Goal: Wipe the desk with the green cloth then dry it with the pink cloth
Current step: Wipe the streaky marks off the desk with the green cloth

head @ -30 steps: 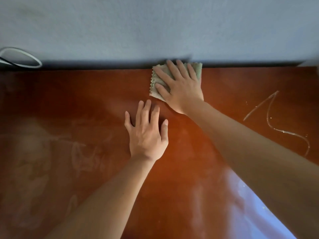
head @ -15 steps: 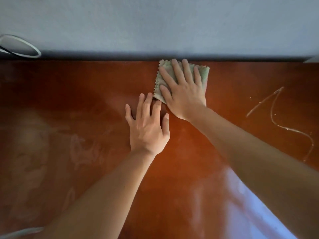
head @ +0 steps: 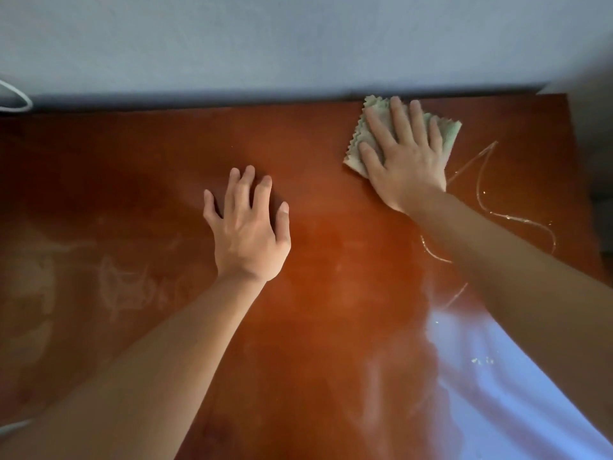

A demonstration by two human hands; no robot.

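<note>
— Green cloth (head: 446, 136): where is it?

— Folded flat under my right hand (head: 403, 157), near the far right corner of the desk (head: 331, 260), close to the wall (head: 298, 41). My fingers lie straight and spread on top of it, pressing it down; I am not pinching it.

— And your left hand (head: 248, 234)?

— It holds nothing. Its fingers are spread, fingertips on the bare wood near the middle, well apart from the cloth. I judge it is only bracing me.

— How far along are you?

— Early, I think. The wet line (head: 481, 194) curls just right of the cloth and runs on under my forearm, so that part looks unwiped. Pale smears (head: 126, 290) show on the left side too. A bright glare covers the near right, and I cannot tell whether that part is wet or clean.

— What is left, then?

— By my reckoning most of it: carry the cloth over the wet line, work across to the smears on the left, then dry everything.

— The pink one?

— Not in view. I cannot say where it is.

— Anything else up there?

— A white cable (head: 16, 97) at the far left edge.
</note>
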